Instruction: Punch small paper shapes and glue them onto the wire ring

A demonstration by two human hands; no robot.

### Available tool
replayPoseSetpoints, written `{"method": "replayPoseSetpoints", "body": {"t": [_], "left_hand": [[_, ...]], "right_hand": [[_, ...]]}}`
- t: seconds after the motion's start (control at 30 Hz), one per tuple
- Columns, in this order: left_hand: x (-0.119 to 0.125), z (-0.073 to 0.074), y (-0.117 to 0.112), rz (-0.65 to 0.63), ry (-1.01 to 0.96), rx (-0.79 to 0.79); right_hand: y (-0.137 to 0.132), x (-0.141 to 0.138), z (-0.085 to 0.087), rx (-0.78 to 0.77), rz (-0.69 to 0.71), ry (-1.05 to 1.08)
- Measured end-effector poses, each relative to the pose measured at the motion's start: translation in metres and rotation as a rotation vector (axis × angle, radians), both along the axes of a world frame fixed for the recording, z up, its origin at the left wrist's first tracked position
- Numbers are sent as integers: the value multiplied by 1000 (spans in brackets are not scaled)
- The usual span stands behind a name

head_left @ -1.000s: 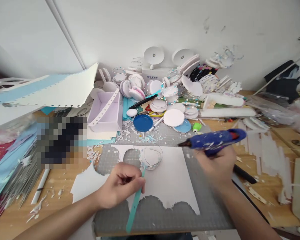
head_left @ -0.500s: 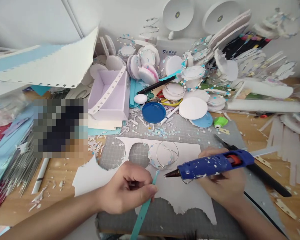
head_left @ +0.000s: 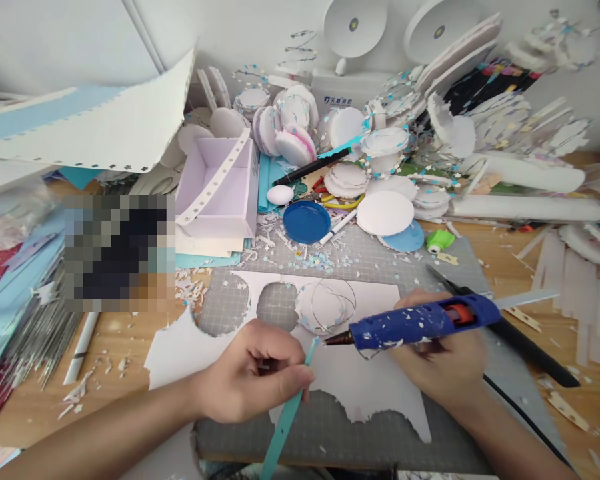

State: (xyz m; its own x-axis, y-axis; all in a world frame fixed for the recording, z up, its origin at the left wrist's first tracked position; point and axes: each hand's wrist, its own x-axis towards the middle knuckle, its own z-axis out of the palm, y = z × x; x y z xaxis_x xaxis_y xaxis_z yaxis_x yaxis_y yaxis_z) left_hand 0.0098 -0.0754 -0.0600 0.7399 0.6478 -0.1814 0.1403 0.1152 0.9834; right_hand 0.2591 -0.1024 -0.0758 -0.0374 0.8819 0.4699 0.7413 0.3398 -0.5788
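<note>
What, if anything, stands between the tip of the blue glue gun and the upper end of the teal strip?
Nothing visible. The right hand holds the blue glue gun with its tip close beside the upper end of the teal strip, which the left hand pinches. Whether the two touch is too small to tell.

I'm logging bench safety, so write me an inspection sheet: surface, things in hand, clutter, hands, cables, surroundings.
Surface: gray mat on a wooden table, strewn with paper scraps; cut-out white sheet on the mat.
Things in hand: glue gun, its nozzle at the tip of a teal strip; contact unclear.
Clutter: white discs, purple box, blue dish, black-handled tool.
Hands: left hand pinches the teal strip; right hand grips the glue gun.
Cables: dark cord beside the right forearm; far end not visible.
Surroundings: pale wall, two round lamps behind the clutter.
</note>
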Motion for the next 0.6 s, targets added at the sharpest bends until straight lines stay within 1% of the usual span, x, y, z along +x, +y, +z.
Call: {"method": "replayPoseSetpoints", "body": {"t": [0.27,0.37,0.6], "left_hand": [[0,-1,2,-29,-42,-14],[0,-1,2,-34,-38,-23],[1,1,2,-57,-32,-30]], "right_hand": [[1,0,-2,41,25,-13],[2,1,-2,87,43,-32],[4,-2,2,157,56,-29]]}}
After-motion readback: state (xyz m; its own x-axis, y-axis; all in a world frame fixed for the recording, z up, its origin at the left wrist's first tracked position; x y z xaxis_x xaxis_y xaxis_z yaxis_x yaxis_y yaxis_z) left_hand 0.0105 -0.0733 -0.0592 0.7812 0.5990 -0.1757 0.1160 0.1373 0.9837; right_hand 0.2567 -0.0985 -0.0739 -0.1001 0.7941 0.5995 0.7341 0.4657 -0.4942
